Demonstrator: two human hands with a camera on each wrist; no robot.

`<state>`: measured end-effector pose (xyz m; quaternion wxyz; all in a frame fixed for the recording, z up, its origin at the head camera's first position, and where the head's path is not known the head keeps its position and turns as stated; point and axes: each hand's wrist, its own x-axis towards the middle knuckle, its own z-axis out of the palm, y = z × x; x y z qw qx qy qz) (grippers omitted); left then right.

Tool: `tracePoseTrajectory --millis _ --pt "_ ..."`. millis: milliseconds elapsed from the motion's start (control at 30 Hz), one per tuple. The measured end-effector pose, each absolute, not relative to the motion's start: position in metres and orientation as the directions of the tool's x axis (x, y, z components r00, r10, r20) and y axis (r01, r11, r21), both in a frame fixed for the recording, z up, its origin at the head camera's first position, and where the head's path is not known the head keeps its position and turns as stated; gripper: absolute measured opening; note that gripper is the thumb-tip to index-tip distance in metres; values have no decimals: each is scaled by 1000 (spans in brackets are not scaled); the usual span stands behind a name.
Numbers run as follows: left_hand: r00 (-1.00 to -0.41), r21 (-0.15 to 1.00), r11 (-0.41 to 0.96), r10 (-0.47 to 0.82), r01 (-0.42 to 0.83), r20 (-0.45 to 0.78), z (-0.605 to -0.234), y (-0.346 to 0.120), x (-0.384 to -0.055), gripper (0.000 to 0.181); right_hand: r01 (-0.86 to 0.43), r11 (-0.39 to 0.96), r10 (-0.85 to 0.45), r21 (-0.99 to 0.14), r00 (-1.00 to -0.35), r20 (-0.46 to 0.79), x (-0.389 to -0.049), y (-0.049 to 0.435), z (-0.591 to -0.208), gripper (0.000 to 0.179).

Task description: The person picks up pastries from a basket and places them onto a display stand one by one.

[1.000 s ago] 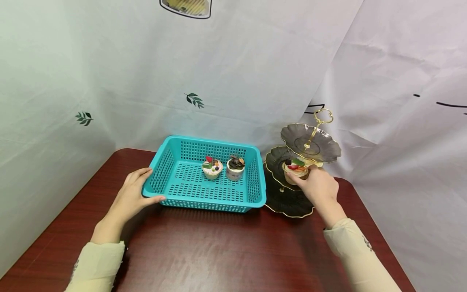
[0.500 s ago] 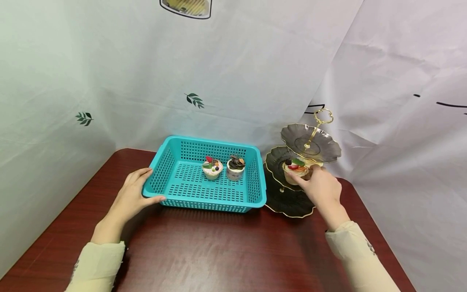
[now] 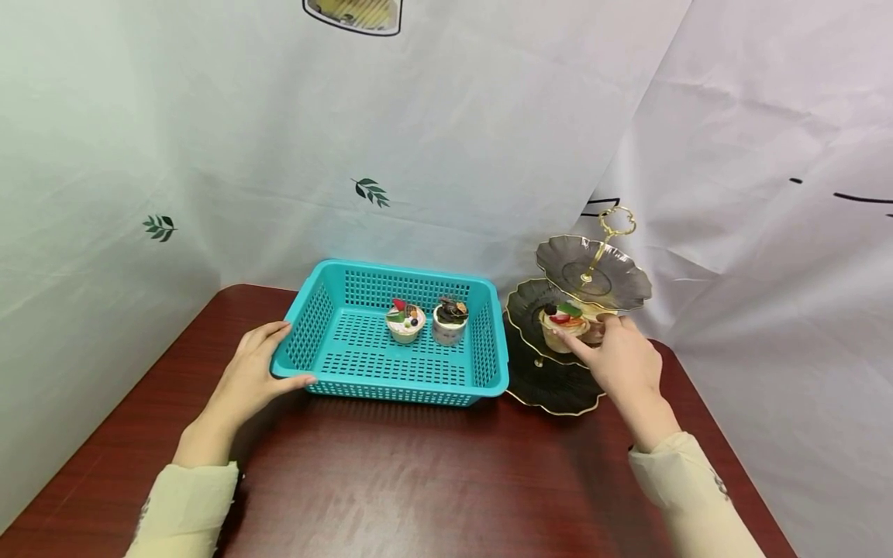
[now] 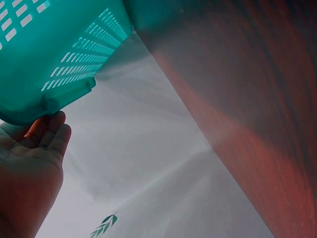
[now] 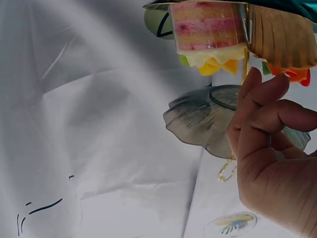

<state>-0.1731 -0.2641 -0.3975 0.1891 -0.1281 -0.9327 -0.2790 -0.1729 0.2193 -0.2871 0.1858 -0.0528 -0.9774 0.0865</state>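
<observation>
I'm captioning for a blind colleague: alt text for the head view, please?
A person's right hand is at a fruit-topped cupcake on a tiered stand; the left hand touches a teal basket holding two more cupcakes.

Two hands (image 3: 249, 370), four cakes (image 3: 449, 324), one basket (image 3: 405, 385), one three-tiered stand (image 3: 567, 267), one table (image 3: 405, 473)

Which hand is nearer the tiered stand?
Right. The right hand is at the tiered stand, by its middle plate; the left hand is farther away, at the left end of the turquoise basket.
</observation>
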Motion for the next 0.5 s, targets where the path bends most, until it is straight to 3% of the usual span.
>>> tracePoseTrajectory --millis 500 --pt "-898 472 814 131 339 419 -397 -263 -173 95 -40 972 69 -231 -894 444 -163 201 -288 56"
